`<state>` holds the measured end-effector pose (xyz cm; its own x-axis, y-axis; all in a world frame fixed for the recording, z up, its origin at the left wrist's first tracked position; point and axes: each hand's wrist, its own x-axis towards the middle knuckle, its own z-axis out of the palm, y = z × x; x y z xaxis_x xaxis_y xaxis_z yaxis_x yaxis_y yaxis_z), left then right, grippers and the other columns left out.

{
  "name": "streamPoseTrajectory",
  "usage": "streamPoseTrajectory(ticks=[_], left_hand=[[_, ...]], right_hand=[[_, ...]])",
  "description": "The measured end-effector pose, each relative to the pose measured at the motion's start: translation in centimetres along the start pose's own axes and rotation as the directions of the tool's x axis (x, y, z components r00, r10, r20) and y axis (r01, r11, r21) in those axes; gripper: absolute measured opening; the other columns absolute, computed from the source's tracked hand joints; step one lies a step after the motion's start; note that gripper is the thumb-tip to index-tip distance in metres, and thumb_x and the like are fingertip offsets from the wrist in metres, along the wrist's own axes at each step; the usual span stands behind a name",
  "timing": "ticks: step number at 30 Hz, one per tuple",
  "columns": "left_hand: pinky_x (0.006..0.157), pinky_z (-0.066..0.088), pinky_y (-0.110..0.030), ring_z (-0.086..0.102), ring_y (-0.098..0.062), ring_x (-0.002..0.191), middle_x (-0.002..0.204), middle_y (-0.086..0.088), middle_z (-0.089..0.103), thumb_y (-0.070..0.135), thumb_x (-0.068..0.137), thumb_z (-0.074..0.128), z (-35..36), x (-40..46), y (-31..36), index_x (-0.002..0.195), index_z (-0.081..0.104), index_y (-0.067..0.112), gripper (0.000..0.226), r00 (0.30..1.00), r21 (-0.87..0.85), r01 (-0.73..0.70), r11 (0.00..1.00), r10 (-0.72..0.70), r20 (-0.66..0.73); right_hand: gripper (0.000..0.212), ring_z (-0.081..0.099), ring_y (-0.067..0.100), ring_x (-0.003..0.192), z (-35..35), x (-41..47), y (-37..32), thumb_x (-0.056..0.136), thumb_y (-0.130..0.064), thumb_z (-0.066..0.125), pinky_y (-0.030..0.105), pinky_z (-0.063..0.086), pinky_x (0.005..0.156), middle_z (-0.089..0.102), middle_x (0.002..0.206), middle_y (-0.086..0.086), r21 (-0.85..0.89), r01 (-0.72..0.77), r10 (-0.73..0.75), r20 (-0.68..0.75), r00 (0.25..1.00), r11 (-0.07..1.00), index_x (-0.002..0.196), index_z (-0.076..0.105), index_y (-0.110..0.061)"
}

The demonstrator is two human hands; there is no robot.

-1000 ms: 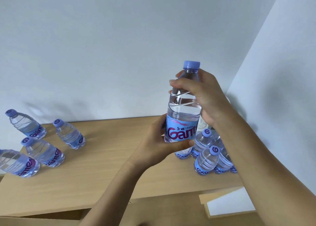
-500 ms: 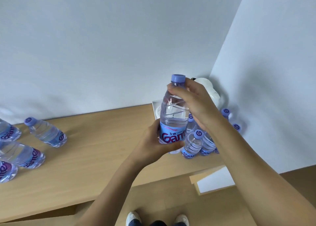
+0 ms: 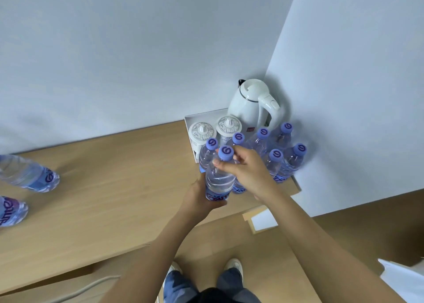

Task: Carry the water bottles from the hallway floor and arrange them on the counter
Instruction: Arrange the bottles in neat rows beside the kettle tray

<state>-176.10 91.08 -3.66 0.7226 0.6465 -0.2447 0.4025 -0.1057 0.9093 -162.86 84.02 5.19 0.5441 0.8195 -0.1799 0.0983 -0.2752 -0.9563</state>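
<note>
Both hands are holding one water bottle upright at the front-left edge of the standing cluster in the tabletop's right corner. Left hand is wrapping the labelled base from below; right hand is gripping the shoulder just under the cap, fingers curled round it. Can't tell whether the base is touching the tabletop yet, since the left hand is covering it.

Progress, judging from the layout: seems past halfway. Six capped bottles are standing packed together beside the kettle, with the held one joining as the seventh. Two more bottles are sitting at the far left, well apart from the group and partly cut off by the frame edge; there may be more out of view. Those look like what's left to bring over. The hallway floor pile isn't visible, so I can't say whether more are waiting there.

Materials:
- Bottles: thin clear plastic with ribbed spiral grooves on the upper body, blue wrap label with purple lettering, matte purple-blue screw caps with a printed swirl. Probably slightly squashy under grip.
- Tabletop: light wood-grain laminate, smooth and flat.
- Kettle: glossy white plastic, rounded body, loop handle, metal band under the lid.
- Two white lidded cups with patterned tops and small knobs, standing in a shallow white tray.
</note>
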Motion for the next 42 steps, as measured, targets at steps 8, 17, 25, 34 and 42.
streamPoseTrajectory(ticks=[8, 17, 25, 34, 42], left_hand=[[0.085, 0.049, -0.027, 0.060, -0.028, 0.103, 0.108, 0.000, 0.064, 0.001, 0.057, 0.089, 3.4, 1.5, -4.6, 0.118, 0.054, 0.016, 0.072, 0.987, 0.020, 0.047, 0.999, -0.044, -0.155], [0.088, 0.050, -0.047, 0.059, -0.030, 0.107, 0.113, -0.006, 0.063, 0.001, 0.059, 0.087, 5.2, 2.6, -6.8, 0.124, 0.055, 0.006, 0.073, 0.977, -0.002, 0.044, 0.999, -0.044, -0.209], [0.074, 0.038, -0.020, 0.054, -0.022, 0.098, 0.115, -0.008, 0.049, 0.003, 0.063, 0.081, 5.8, 3.1, -6.4, 0.126, 0.050, 0.004, 0.070, 0.971, 0.079, 0.049, 0.996, -0.029, -0.236], [0.074, 0.034, -0.014, 0.049, -0.024, 0.105, 0.114, -0.013, 0.050, 0.000, 0.066, 0.075, 5.6, 3.7, -6.4, 0.124, 0.050, 0.000, 0.063, 0.969, 0.116, 0.053, 0.992, -0.023, -0.247], [0.090, 0.041, -0.029, 0.048, -0.028, 0.113, 0.118, -0.019, 0.052, -0.001, 0.061, 0.085, 4.8, 3.1, -5.4, 0.127, 0.049, -0.004, 0.075, 0.981, 0.107, 0.025, 0.994, -0.004, -0.194]], right_hand=[[0.026, 0.059, -0.006, 0.077, 0.8, -0.1, 3.7, 0.081, -0.017, 0.081, 0.012, 0.046, 0.076, 0.071, 0.089, -0.008, -0.092, -0.045, 0.045, -0.002, 0.999, 0.995, 0.105, 0.071, -0.013], [0.036, 0.062, 0.001, 0.097, 1.6, 0.2, 5.1, 0.080, -0.016, 0.081, 0.004, 0.042, 0.083, 0.070, 0.100, -0.011, -0.144, -0.084, 0.081, -0.025, 0.996, 0.986, 0.114, 0.070, -0.016], [0.041, 0.061, 0.009, 0.101, 2.2, 0.6, 5.4, 0.075, -0.014, 0.084, 0.006, 0.039, 0.085, 0.069, 0.106, -0.003, -0.282, -0.035, 0.002, -0.115, 0.993, 0.959, 0.113, 0.068, -0.011], [0.043, 0.057, 0.012, 0.102, 2.6, 1.1, 5.1, 0.076, -0.010, 0.083, -0.005, 0.030, 0.080, 0.067, 0.112, 0.003, -0.369, 0.001, -0.058, -0.142, 0.988, 0.929, 0.115, 0.065, -0.005], [0.050, 0.055, 0.009, 0.109, 2.4, 1.1, 4.4, 0.077, -0.013, 0.081, -0.004, 0.031, 0.080, 0.060, 0.121, 0.000, -0.395, -0.018, -0.018, -0.086, 0.996, 0.919, 0.123, 0.059, -0.011]])
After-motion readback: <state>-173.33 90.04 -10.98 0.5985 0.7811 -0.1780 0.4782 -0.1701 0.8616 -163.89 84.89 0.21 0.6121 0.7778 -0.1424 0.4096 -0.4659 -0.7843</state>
